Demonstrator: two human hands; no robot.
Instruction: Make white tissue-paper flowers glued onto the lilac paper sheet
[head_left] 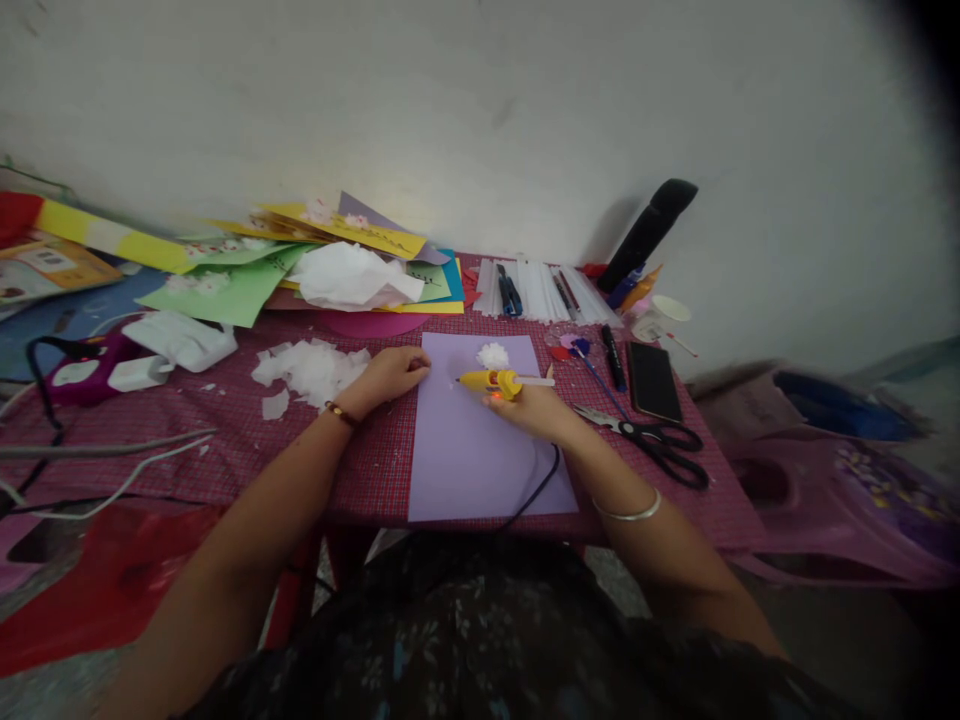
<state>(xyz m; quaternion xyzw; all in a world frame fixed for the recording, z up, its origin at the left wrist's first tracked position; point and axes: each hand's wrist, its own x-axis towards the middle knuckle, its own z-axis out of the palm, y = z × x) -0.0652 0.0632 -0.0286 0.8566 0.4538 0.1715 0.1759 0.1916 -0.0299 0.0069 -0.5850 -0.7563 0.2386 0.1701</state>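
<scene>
A purple sheet of paper lies on the table in front of me. My right hand is closed around a yellow glue gun, its nozzle pointing left just over the sheet. A clear glue stick sticks out of the gun's back, and a red light glows on its side. Just beyond the gun, a white ruffled paper flower sits on the sheet. At the sheet's left edge rests my left hand, fingers curled in; whether they pinch anything is hidden.
White paper scraps lie left of my left hand. Black-handled scissors, a dark notebook and a black marker are at the right. Glue sticks and coloured cards line the back. The gun's cord crosses the sheet.
</scene>
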